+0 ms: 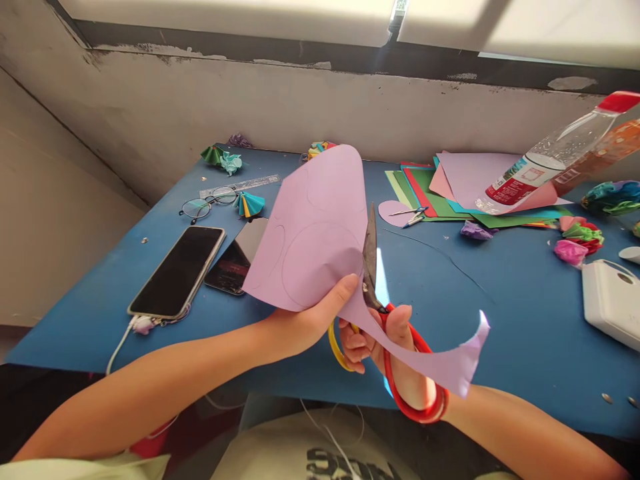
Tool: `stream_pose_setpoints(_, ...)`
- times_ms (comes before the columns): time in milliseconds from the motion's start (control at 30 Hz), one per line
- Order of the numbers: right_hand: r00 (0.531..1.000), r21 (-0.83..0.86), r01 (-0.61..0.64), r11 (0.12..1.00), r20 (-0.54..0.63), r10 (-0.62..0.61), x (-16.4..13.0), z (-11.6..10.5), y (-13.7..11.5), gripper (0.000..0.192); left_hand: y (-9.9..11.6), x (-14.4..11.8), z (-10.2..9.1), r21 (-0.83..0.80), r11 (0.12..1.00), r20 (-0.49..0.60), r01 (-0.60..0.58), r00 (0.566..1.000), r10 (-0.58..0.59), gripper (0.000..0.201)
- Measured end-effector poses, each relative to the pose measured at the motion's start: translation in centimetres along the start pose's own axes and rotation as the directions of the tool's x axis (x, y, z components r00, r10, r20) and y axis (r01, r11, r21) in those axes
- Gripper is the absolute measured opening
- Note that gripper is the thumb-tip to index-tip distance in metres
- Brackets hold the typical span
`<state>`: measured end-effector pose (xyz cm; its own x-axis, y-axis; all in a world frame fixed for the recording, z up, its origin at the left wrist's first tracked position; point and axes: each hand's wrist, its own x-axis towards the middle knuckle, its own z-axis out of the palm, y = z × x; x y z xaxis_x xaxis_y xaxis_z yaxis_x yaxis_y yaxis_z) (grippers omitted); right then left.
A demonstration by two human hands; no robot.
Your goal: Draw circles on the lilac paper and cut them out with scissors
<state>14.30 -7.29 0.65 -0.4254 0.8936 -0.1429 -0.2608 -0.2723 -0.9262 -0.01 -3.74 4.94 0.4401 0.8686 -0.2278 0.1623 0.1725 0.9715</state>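
Gripping the lower edge of a lilac sheet of paper (315, 233), the left hand (305, 320) has its thumb pressed flat on the near face and its fingers curled out of sight behind, so the sheet stands up and curls back away from the person. The right hand (387, 347) is closed through the red and yellow loops of the scissors (373, 267), whose blades point up and away, nearly shut, with the paper caught between them just right of the left thumb. Faint pencilled circles show on the sheet (one sits right by the blades), and the cut line lies between the two hands, the left hand being the nearer to the uncut part. A trimmed strip (440, 360) hangs off over the right wrist and curls up at its tip. Beyond the hands, on the blue table (500, 313), lie two phones (177, 273), a pair of glasses (207, 203), a stack of coloured sheets (450, 197), a tipped plastic bottle (545, 163), folded paper fans (250, 203) and a white box (613, 300); none of them crowds the scissors.
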Motion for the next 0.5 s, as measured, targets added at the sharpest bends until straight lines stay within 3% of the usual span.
stream_pose_setpoints(100, 0.999, -0.01, 0.042, 0.999, 0.023, -0.042, -0.3, 0.1, -0.4, 0.07, -0.3, 0.0, 0.0, 0.01, 1.0, 0.01, 0.005, 1.0, -0.005, 0.045)
stream_pose_setpoints(333, 0.992, 0.017, 0.124, 0.992, 0.001, -0.124, -0.8, 0.2, -0.5, 0.064, -0.5, 0.1, -0.3, 0.023, 0.999, -0.098, -0.038, 0.994, 0.04, 0.034)
stream_pose_setpoints(500, 0.999, 0.006, 0.025, 1.0, -0.024, -0.025, -0.6, 0.0, -0.3, 0.07, 0.1, -0.1, -0.4, 0.012, 1.0, -0.105, -0.02, 0.994, 0.021, 0.032)
